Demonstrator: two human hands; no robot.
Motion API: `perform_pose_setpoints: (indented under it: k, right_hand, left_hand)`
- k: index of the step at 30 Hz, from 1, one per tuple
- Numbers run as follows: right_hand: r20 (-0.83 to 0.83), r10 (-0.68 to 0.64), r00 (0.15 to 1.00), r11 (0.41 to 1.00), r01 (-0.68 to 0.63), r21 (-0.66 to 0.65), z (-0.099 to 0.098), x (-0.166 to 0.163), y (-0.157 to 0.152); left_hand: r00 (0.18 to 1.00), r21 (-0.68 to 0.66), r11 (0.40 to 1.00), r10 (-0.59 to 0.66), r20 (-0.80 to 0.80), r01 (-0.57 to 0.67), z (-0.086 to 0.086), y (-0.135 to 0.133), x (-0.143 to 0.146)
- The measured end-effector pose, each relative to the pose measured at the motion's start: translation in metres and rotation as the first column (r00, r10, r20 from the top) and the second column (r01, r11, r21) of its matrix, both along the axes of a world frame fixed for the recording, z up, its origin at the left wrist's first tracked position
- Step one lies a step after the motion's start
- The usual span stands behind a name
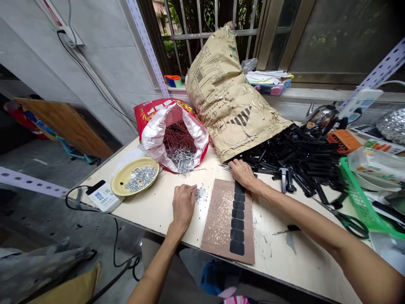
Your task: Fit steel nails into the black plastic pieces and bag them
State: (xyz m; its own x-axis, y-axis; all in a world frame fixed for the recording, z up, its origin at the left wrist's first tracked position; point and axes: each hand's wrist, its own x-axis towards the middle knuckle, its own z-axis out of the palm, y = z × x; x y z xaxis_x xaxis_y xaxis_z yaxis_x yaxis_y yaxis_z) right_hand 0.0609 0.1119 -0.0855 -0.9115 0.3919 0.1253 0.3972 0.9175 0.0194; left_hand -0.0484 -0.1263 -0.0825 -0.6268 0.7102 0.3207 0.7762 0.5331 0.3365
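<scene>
Worktable (148,213), sack (221,93) lettered "DN", left hand (183,204) pinched, contents unclear, right hand (242,172) grip unclear

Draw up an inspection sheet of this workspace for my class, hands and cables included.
Surface: pale tabletop, smeared right of the brown board.
Work things: board bears a column of black pads; silver pieces lie loose and in a yellow plate; black parts heap at the paper sack; red bag holds thin metal rods.
Clutter: scissors, green basket, steel kettle.
Hands: left hand at the loose pieces, any held item too small to tell; right hand over the board's far end, grip unclear.
Cables: black cables loop by the white box and run down the wall.
Surroundings: barred window behind.
</scene>
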Motion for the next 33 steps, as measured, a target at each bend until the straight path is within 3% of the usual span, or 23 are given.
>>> perform_pose_setpoints:
  k: [6,10,15,18,19,20,22,24,25,26,28,33]
  right_hand:
    - [-0.061,-0.058,0.996,0.998,0.057,-0.016,0.011,0.013,-0.003]
    - [-0.181,-0.022,0.983,1.0,0.019,-0.02,0.02,0.029,-0.008]
    - [-0.363,0.037,0.931,0.989,-0.087,-0.123,0.027,0.051,-0.022]
    - [-0.444,0.057,0.894,0.963,-0.166,-0.211,0.032,0.062,-0.036]
    - [-0.467,0.061,0.882,0.951,-0.194,-0.241,0.035,0.065,-0.041]
    - [-0.488,0.062,0.871,0.938,-0.218,-0.27,0.037,0.067,-0.047]
    - [-0.52,0.059,0.852,0.914,-0.256,-0.315,0.043,0.07,-0.059]
    - [-0.537,0.054,0.842,0.9,-0.274,-0.339,0.049,0.072,-0.068]
    - [-0.538,0.052,0.841,0.898,-0.275,-0.343,0.051,0.073,-0.072]
    - [-0.538,0.049,0.841,0.899,-0.272,-0.343,0.053,0.074,-0.075]
    - [-0.533,0.045,0.845,0.905,-0.26,-0.336,0.055,0.075,-0.077]
    - [-0.497,0.031,0.867,0.928,-0.209,-0.307,0.06,0.083,-0.074]
  left_hand:
    - [0.995,-0.298,0.951,0.055,-0.078,-0.076,0.004,0.041,0.008]
    - [0.993,-0.375,0.92,0.095,-0.074,-0.116,0.006,0.051,0.008]
    - [0.993,-0.31,0.944,0.096,-0.063,-0.111,0.005,0.053,0.006]
    - [0.982,-0.075,0.994,0.093,0.162,-0.082,0.013,0.05,0.006]
    - [0.941,0.046,0.996,0.056,0.333,-0.076,0.018,0.049,0.007]
    - [0.846,0.168,0.982,-0.016,0.533,-0.087,0.023,0.047,0.009]
    - [0.476,0.343,0.923,-0.225,0.85,-0.175,0.036,0.046,0.015]
    - [0.104,0.391,0.875,-0.377,0.92,-0.284,0.046,0.045,0.024]
    - [-0.007,0.391,0.864,-0.415,0.91,-0.318,0.05,0.044,0.028]
    - [-0.065,0.391,0.856,-0.436,0.898,-0.339,0.053,0.044,0.033]
    - [-0.083,0.397,0.849,-0.45,0.889,-0.349,0.055,0.045,0.041]
    - [0.042,0.434,0.852,-0.442,0.896,-0.293,0.054,0.045,0.051]
